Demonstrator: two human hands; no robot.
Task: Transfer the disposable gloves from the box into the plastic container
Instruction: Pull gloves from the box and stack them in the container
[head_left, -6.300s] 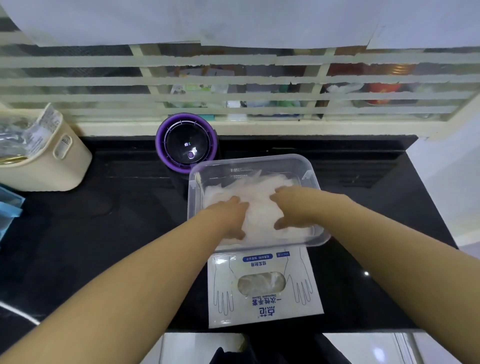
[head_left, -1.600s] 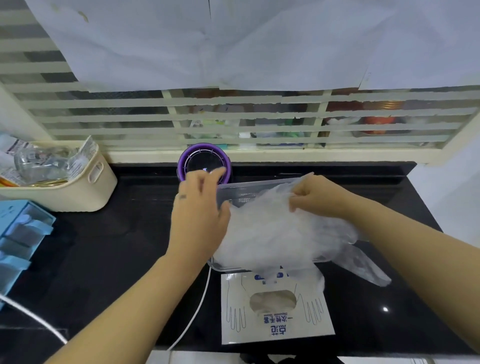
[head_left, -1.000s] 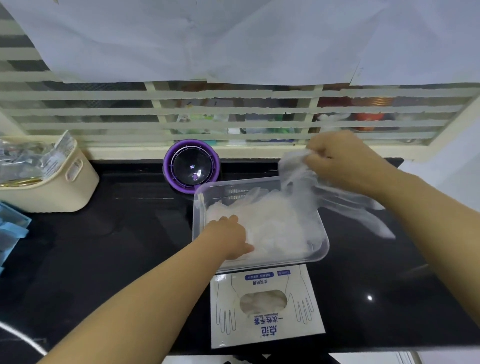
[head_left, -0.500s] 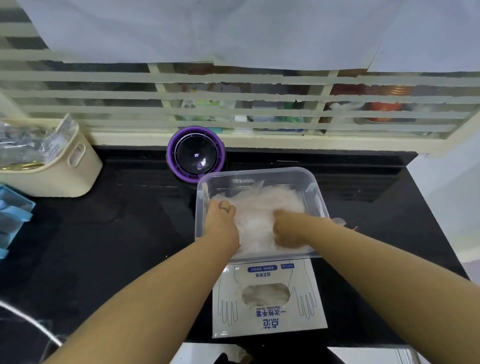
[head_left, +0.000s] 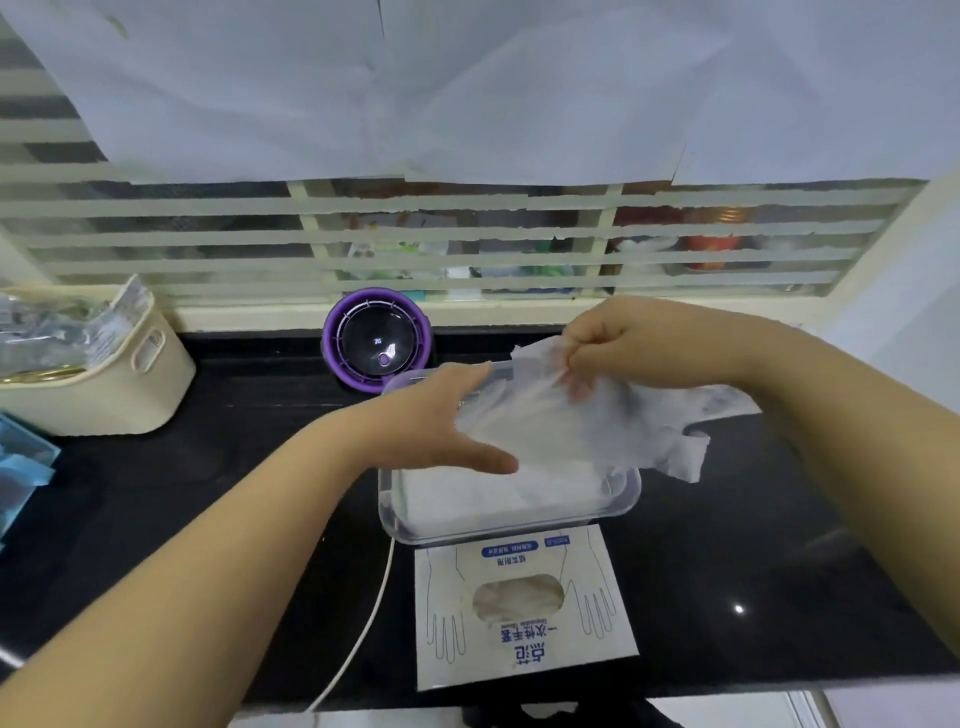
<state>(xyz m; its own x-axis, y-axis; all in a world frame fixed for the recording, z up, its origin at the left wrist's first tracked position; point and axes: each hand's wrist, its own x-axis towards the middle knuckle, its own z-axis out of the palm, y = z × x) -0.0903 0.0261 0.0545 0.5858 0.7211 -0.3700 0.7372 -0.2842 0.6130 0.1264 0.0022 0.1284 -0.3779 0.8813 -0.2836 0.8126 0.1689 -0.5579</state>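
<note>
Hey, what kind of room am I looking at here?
Most likely a home kitchen or utility counter. A glossy black stone countertop runs under a striped glass window with containers blurred behind it. A cream storage basket stuffed with packets sits at the left.

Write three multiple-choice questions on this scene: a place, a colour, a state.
1. Where is the glove box relative to the plastic container? A. inside it B. on its near side C. far behind it
2. What colour is the round device's rim? A. purple B. green C. red
3. What is the right hand doing? A. hanging idle B. gripping the box C. pinching a glove above the container
1 B: the box lies nearer the person. 2 A: its ring is purple. 3 C: its fingers pinch the glove's edge.
</note>
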